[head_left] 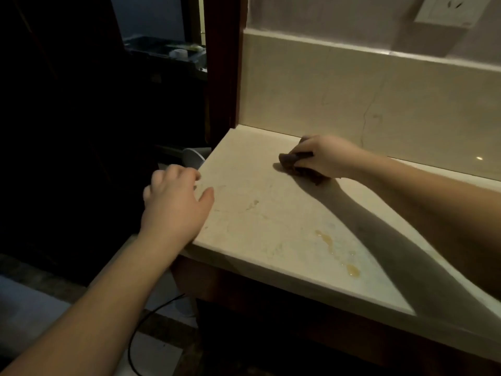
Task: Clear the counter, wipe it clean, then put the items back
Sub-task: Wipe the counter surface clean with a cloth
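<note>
A pale marble counter (pixel 257 213) fills the middle of the head view, with nothing standing on it. My right hand (pixel 325 156) presses a dark brown cloth (pixel 291 162) flat on the counter near the back wall. My left hand (pixel 176 202) rests on the counter's left edge, fingers apart, holding nothing. Yellowish liquid stains (pixel 339 253) lie near the front edge, in front of my right forearm.
A marble backsplash (pixel 352 90) rises behind the counter, with a white wall socket (pixel 444 9) above it. A dark wooden post (pixel 222 63) borders the left corner. A grey round object (pixel 193 157) and a black cable (pixel 143 329) are left of and below the counter.
</note>
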{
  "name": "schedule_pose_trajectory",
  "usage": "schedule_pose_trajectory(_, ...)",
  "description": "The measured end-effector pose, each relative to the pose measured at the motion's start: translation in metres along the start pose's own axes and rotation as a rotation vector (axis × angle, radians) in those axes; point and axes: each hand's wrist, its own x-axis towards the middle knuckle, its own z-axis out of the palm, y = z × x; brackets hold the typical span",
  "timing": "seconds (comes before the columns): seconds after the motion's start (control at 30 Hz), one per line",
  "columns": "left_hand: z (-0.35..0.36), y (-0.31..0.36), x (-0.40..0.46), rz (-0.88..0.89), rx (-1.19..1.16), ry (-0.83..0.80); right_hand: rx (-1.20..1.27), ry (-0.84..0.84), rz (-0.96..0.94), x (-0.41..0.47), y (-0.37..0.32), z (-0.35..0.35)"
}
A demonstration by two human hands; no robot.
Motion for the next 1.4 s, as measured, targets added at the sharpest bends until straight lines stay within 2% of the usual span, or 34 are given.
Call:
schedule_pose_trajectory(0.07, 0.002, 0.014, -0.004, 0.099, -0.029, -0.009, 0.058, 0.045, 0.033, 0.004, 0.003, 0.014)
schedule_pose_trajectory(0.13, 0.007, 0.024, -0.004, 0.148, -0.062, -0.043, 0.089, 0.065, -0.036, -0.008, -0.009, 0.018)
schedule_pose_trajectory(0.23, 0.017, 0.032, -0.005, 0.172, -0.06, -0.091, 0.051, -0.027, -0.232, -0.046, -0.031, 0.011)
schedule_pose_trajectory(0.33, 0.023, 0.035, -0.009, 0.189, -0.043, -0.096, 0.019, -0.081, -0.292, -0.059, -0.033, 0.007)
schedule_pose_trajectory(0.7, 0.023, 0.034, -0.012, 0.202, 0.029, -0.086, -0.145, 0.155, 0.173, 0.083, 0.017, 0.03)
schedule_pose_trajectory(1.1, 0.025, 0.034, -0.012, 0.209, 0.011, -0.062, -0.139, 0.219, 0.2, 0.025, 0.098, 0.015)
schedule_pose_trajectory(1.27, 0.026, 0.033, -0.012, 0.216, 0.013, -0.043, -0.092, 0.257, 0.228, 0.04, 0.078, 0.022)
schedule_pose_trajectory(1.4, 0.026, 0.033, -0.011, 0.215, 0.014, -0.037, 0.049, 0.19, 0.105, 0.03, 0.048, 0.023)
